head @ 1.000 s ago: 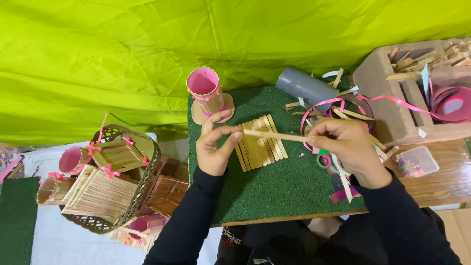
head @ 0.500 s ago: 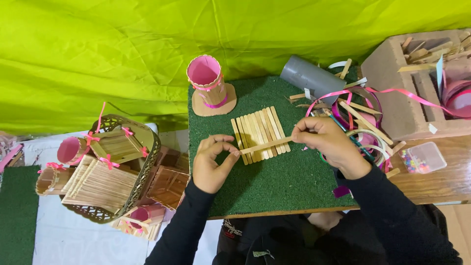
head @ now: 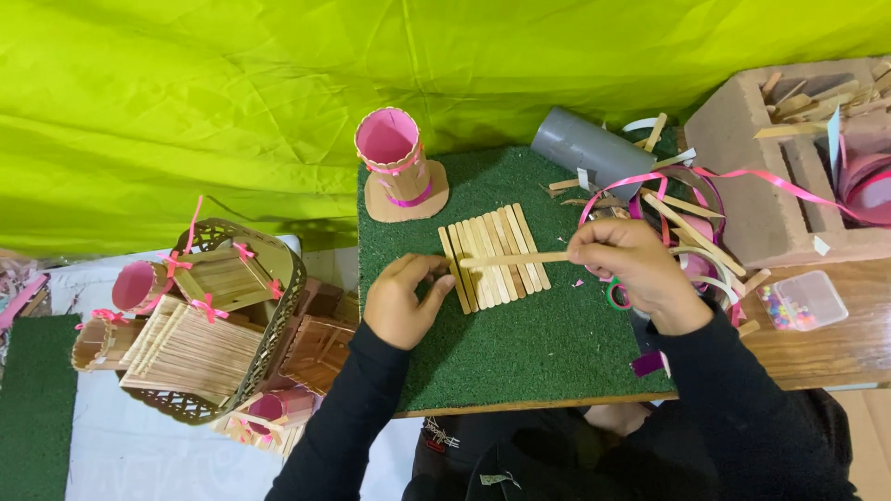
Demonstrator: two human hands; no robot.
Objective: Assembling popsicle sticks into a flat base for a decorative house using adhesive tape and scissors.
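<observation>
Wooden craft stick (head: 513,261), pinched in the right hand (head: 626,269), lay crosswise over the stick raft (head: 493,257) on the green turf mat (head: 520,343), while the left hand (head: 401,299), curled and empty, touched the raft's edge, so a nudge could have scattered the loose slats.

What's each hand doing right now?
Left hand: loosely curled, holding nothing, beside the stick panel.
Right hand: closed on a stick laid across the panel.

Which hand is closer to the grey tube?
Right. The right hand sits just below the grey tube, holding a stick; the left hand rests much farther off, down to the tube's left.
</observation>
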